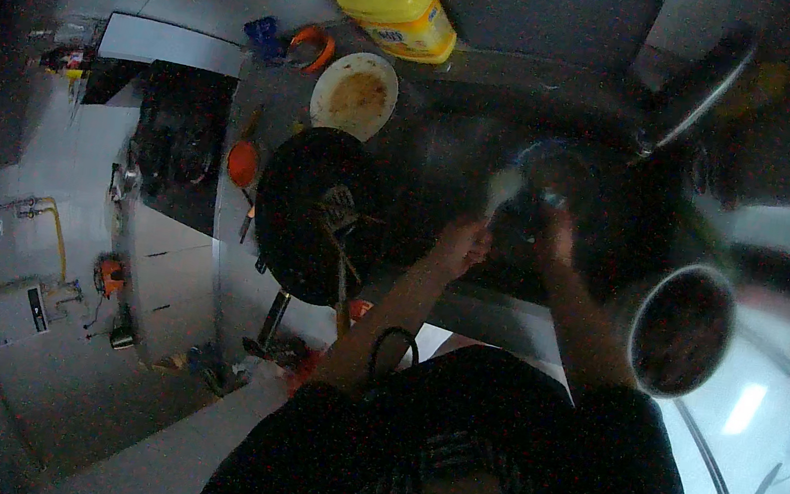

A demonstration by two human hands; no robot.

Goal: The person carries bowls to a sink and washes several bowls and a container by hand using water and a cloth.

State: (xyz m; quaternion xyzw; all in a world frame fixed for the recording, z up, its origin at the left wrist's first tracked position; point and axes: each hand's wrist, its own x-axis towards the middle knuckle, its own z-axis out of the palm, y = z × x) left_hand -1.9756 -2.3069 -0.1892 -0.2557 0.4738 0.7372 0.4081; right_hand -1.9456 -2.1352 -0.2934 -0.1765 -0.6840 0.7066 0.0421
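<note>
Both hands are over a dark sink basin [417, 197], and the dim light blurs them. My left hand [463, 247] is closed around the lower end of a pale, elongated object [503, 189], possibly a utensil; its exact kind is unclear. Just to the right, my right hand [557, 232] has curled fingers beside a small shiny spot. Whether it holds something is too dark to tell. A metal faucet [706, 94] rises behind the basin on the right.
Left of the basin sits a dark wok [291, 232] with a slotted spatula [339, 213] in it. Behind it are a soiled white bowl [356, 94] and a yellow detergent jug [398, 9]. A round, dark-centred vessel [682, 333] stands right of my forearm.
</note>
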